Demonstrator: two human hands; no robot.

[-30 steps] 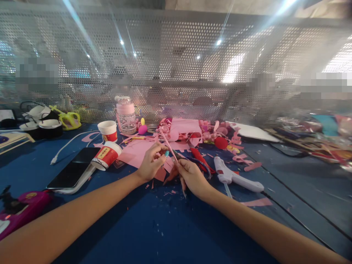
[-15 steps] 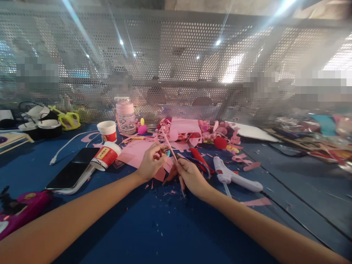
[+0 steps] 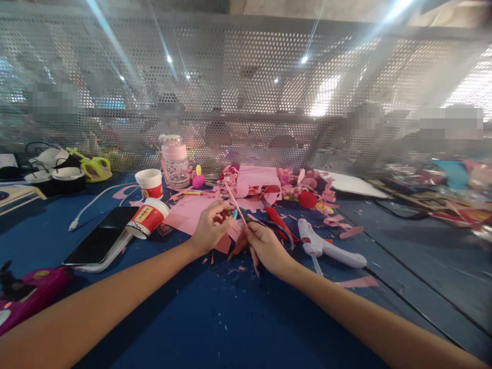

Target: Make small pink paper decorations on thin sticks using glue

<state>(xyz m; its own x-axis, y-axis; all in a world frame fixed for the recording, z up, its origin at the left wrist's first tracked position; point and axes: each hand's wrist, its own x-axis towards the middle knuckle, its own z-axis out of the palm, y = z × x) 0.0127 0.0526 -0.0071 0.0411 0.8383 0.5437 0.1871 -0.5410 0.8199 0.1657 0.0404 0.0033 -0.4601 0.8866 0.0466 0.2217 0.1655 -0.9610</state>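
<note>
Both my hands meet over the blue table (image 3: 230, 318) near its middle. My left hand (image 3: 209, 228) pinches a thin pink paper strip (image 3: 232, 201) that rises up and away toward the back. My right hand (image 3: 267, 246) is closed on the same strip lower down and also on a slim stick-like tool whose tip points down toward me. Pink paper sheets (image 3: 190, 211) lie just behind my left hand. Red-handled scissors (image 3: 282, 225) lie right behind my right hand.
A white glue gun (image 3: 326, 248) lies to the right with its cord. Left are a tipped paper cup (image 3: 148, 218), an upright cup (image 3: 150, 183), a phone (image 3: 102, 237) and a pink-lidded jar (image 3: 176, 160). Pink scraps (image 3: 292, 187) pile at the back before a perforated metal screen (image 3: 246, 92).
Almost nothing: my left fingers shifted slightly on the pink strip, and the view moved a little. Both hands stay in place.
</note>
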